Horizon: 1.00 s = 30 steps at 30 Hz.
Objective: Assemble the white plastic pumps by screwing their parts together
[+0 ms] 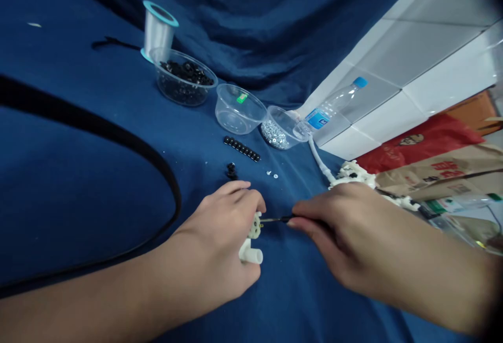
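My left hand [223,227] is closed around a white plastic part [251,253] with a short round tube on its near side. Most of that part is hidden under my palm and fingers. Pinched in my right hand [341,227] is a thin tool with a dark handle and metal shaft, which looks like a screwdriver [281,220]. Its tip meets the white part, by a small yellowish spot. Just beyond my left fingers lie a few small black pieces [231,171] and two small silvery pieces [272,174].
Behind my hands stand a tub of black pieces [184,78], a clear tub [239,112] and a tub of silvery bits [274,134]. A row of black beads [242,148], a spool [159,31], a bottle [334,107] and white plastic parts [353,175] lie around.
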Available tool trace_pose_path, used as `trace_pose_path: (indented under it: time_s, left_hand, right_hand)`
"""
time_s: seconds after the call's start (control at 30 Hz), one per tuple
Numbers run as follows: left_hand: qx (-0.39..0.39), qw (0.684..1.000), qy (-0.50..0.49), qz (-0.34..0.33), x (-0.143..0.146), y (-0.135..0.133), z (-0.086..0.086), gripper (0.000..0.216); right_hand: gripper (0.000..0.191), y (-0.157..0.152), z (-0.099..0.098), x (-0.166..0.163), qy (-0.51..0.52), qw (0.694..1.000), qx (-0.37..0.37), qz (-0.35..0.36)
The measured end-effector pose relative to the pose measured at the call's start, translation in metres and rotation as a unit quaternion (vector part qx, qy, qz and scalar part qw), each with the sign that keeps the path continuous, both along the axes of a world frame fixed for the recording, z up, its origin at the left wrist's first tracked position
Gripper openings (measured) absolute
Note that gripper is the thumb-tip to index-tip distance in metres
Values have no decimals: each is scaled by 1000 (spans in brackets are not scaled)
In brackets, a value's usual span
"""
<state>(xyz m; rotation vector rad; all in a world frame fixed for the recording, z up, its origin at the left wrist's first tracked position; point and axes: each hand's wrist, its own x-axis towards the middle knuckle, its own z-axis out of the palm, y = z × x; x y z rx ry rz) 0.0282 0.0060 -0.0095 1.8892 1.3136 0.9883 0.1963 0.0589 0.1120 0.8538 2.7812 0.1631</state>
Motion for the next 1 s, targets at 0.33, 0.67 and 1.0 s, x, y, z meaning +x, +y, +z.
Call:
trace_pose_path:
  time_s: [0.33,0.67,1.0]
  left_hand:
    - [-45,999,5,-19,-5,0,8,45]
    - [-165,986,-25,6,-16,-9,31,48]
    - [-123,991,-46,5,-7,-5,13,38]
  right_hand:
    - [37,14,-3,-10,2,964,-125,-234]
    - [19,9,31,-12,-201,945,58,251]
    - [16,20,21,-11,-219,916,59,332]
